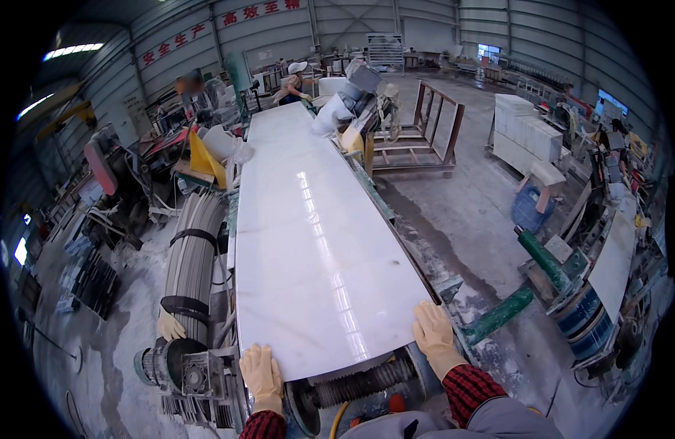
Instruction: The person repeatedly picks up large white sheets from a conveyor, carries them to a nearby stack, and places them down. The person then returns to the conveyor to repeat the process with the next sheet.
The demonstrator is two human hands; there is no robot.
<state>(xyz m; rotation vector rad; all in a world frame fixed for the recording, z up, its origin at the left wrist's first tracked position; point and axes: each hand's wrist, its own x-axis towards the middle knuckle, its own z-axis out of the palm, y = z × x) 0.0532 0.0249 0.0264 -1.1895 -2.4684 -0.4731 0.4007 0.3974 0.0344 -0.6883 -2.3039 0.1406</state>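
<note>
A long, glossy white slab [308,278] stretches away from me along a machine bed with a green frame. My left hand [262,374], in a cream glove, rests at the slab's near left corner with its fingers stretched forward. At the near right corner lies my right hand [434,336], gloved the same way, fingers extended over the edge. Neither hand is wrapped round anything. Below the slab's near edge a dark ribbed roller [363,386] shows.
A motor [178,369] and a strapped bundle of long strips [191,256] stand left, with a loose glove [171,326]. On the right are a green cylinder [498,314] and blue drum [580,322]. Beyond are a rusty frame [454,135] and a co-worker [290,88] at the slab's far end.
</note>
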